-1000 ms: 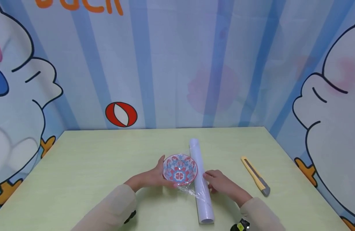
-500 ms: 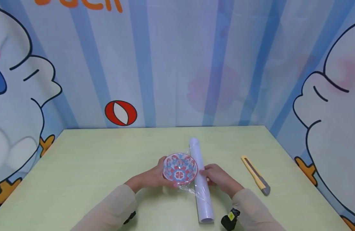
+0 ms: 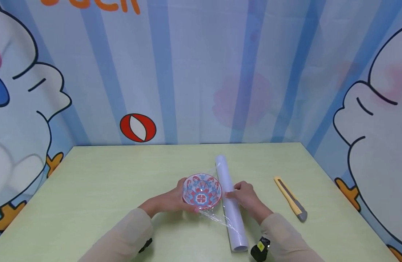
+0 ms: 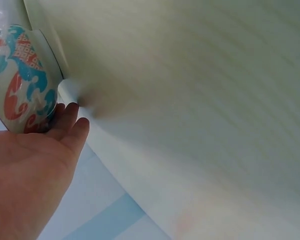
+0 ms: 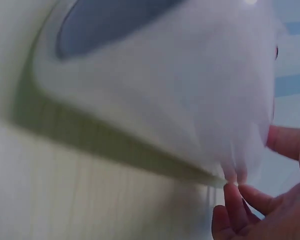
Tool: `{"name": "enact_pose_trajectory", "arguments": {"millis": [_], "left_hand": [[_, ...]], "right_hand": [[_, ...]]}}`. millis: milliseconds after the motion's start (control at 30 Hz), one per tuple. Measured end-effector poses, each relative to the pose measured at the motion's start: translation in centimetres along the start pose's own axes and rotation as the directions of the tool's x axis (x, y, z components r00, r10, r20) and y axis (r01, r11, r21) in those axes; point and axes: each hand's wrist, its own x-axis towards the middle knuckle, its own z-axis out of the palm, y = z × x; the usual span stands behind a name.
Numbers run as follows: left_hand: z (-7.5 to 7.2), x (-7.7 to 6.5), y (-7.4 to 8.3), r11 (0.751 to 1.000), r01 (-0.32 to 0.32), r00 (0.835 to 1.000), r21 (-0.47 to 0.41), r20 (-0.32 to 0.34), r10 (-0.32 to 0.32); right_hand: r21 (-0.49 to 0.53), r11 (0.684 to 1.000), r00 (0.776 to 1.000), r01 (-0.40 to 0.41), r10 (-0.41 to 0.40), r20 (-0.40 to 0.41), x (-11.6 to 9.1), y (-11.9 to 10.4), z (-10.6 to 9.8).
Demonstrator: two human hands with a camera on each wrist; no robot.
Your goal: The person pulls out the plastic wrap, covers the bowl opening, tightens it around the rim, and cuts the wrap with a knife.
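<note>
My left hand (image 3: 175,198) grips a small bowl (image 3: 202,191) patterned in red and blue, thumb at its near rim. The bowl is tipped so that its inside faces me. In the left wrist view the bowl's painted outer side (image 4: 27,82) rests against the fingers. Clear film (image 3: 215,217) stretches from a long roll of cling film (image 3: 232,211) to the bowl, under its near edge. My right hand (image 3: 248,198) holds the roll at mid-length from the right, thumb on top. Its fingertips (image 5: 232,197) sit at the roll's lower edge in the right wrist view.
A yellow and grey utility knife (image 3: 290,199) lies on the pale green table (image 3: 122,174), right of my right hand. A striped blue cloth (image 3: 201,72) with cartoon figures stands around the table's back and sides.
My right hand has shifted from the roll's side to place its thumb over the top. The roll's near end has swung right, and the bowl sits slightly farther left.
</note>
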Motion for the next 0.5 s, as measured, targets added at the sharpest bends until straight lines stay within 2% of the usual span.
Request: {"name": "enact_pose_trajectory", "arguments": {"millis": [167, 367, 433, 500], "left_hand": [[-0.18, -0.09, 0.16, 1.000, 0.027, 1.000, 0.014, 0.001, -0.027], [-0.21, -0.06, 0.14, 1.000, 0.023, 1.000, 0.013, 0.004, -0.023], [-0.15, -0.01, 0.10, 1.000, 0.021, 1.000, 0.013, 0.006, -0.021], [-0.10, 0.05, 0.04, 1.000, 0.017, 1.000, 0.017, 0.009, -0.017]], "right_hand": [[-0.069, 0.997, 0.996, 0.022, -0.016, 0.084, -0.16, 0.45, -0.70], [-0.141, 0.988, 0.995, 0.066, -0.055, 0.079, 0.21, 0.69, -0.93], [-0.122, 0.990, 0.992, 0.074, -0.061, 0.109, 0.22, 0.58, -0.85], [-0.081, 0.996, 0.989, 0.046, -0.033, 0.146, 0.13, 0.44, -0.79]]}}
